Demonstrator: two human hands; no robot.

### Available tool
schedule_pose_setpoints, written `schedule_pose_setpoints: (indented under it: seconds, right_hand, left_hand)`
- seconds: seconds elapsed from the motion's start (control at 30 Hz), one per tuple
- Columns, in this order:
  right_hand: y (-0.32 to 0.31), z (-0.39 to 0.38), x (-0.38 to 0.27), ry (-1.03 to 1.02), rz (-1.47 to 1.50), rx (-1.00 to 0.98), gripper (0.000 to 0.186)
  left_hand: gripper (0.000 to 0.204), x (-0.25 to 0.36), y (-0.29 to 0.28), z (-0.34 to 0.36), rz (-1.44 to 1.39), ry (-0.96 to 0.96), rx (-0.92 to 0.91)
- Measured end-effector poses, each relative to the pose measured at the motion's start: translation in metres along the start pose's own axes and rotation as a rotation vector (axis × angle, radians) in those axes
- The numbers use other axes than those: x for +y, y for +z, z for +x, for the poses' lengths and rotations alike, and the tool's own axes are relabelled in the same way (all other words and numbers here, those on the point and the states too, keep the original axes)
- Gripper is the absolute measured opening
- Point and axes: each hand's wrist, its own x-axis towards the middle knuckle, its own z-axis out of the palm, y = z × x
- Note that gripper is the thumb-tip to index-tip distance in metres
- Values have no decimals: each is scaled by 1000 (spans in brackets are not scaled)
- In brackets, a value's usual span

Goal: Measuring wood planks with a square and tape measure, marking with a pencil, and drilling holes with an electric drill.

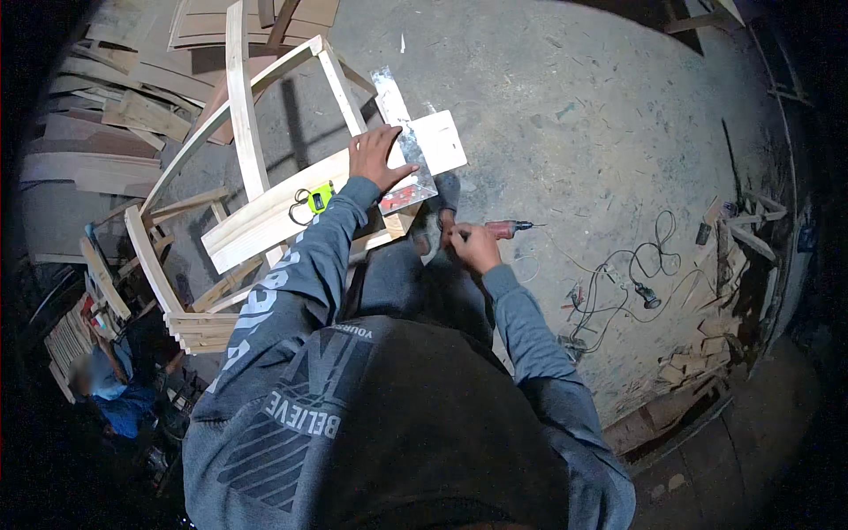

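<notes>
My left hand (378,159) lies with fingers spread over the end of a pale wooden board (274,208), thumb against a flat metal piece (415,159) with worn, spotted patches and red marks. A white flat plate (439,141) sits against the metal piece's right side. On the board, beside my left wrist, rests a yellow-green tape measure (321,198) with a dark strap loop. My right hand (475,248) is closed, its fingertips pinched together near my leg; anything between them is too small to make out. Just beyond it lies a reddish power drill (502,230).
A pale wooden frame (246,106) stands under and beyond the board. Plywood sheets and offcuts (132,115) lie to the left. Another person (115,380) is at the lower left. Tangled cables (632,274) and wood scraps (702,358) lie on the floor to the right.
</notes>
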Motion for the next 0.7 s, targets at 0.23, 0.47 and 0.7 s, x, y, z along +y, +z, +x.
schedule_pose_setpoints:
  seconds: [0.23, 0.47, 0.7]
  right_hand:
    - [-25, -14, 32, 232, 281, 52, 42]
    - [-45, 26, -12, -32, 132, 350, 30]
    - [11, 86, -8, 7, 250, 333, 35]
  left_hand:
    - [87, 1, 1, -1, -6, -3, -3]
    - [86, 2, -21, -29, 86, -117, 56]
    - [68, -64, -57, -136, 169, -397, 18]
